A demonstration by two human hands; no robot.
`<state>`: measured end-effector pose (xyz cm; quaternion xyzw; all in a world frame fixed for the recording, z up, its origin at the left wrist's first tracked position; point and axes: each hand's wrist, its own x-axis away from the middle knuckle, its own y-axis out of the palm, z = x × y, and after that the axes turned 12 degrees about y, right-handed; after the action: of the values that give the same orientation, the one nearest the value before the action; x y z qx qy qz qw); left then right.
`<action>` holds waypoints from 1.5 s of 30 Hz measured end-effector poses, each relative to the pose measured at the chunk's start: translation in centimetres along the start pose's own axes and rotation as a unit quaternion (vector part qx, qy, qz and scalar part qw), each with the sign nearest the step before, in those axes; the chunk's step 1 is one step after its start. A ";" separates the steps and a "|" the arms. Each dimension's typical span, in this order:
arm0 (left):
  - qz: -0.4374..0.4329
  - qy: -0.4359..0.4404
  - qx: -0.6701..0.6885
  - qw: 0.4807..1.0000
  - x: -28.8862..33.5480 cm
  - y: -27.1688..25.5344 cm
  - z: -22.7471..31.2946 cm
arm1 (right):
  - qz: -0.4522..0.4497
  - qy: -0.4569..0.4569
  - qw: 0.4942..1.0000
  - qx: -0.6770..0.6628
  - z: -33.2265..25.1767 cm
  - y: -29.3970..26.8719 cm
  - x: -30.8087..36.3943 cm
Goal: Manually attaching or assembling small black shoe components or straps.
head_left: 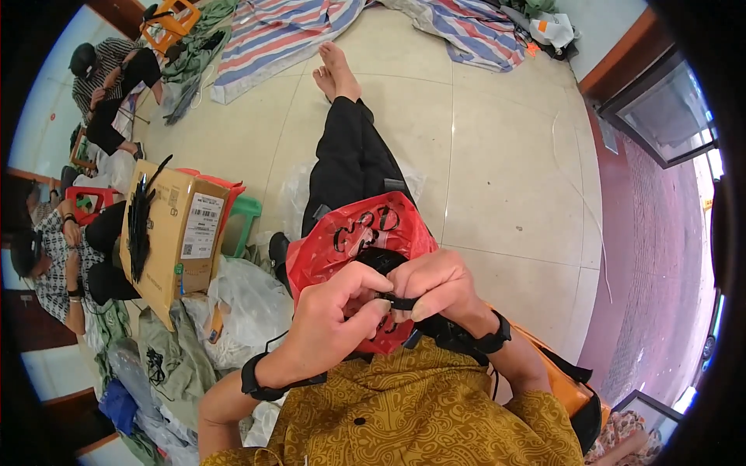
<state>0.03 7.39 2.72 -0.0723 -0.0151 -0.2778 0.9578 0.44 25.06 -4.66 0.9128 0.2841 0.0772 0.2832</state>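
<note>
Above my lap, both hands meet over a red plastic bag (309,262) with dark markings. My left hand (328,317) is closed, its thumb and fingers pinching one end of a short black strap (403,304). From the other side, my right hand (437,286) grips the same strap between thumb and curled fingers. A small piece at the left fingertips, at the strap's end, is too small to make out. More black material (381,258) lies in the bag's mouth, partly hidden behind my hands.
A cardboard box (159,268) stands at the left, with a bundle of black straps (140,225) on top and a green stool (247,216) beside it. Clear plastic bags (250,299) lie nearby. Two people sit further left. A striped tarp (276,39) covers the far floor.
</note>
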 end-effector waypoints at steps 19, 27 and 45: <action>0.001 -0.010 -0.012 1.000 0.0 0.1 0.1 | 0.006 -0.012 1.000 0.004 0.1 -0.1 0.1; 0.010 0.002 -0.034 0.999 0.3 0.3 -0.5 | 0.009 -0.010 1.000 0.002 0.1 0.0 0.1; -0.005 0.046 -0.071 0.996 0.4 0.2 -0.7 | 0.017 -0.010 1.000 -0.017 0.3 0.2 0.2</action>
<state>0.47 7.21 2.02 -0.1271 0.0485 -0.2860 0.9485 0.82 24.85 -4.79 0.9133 0.2640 0.0774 0.3003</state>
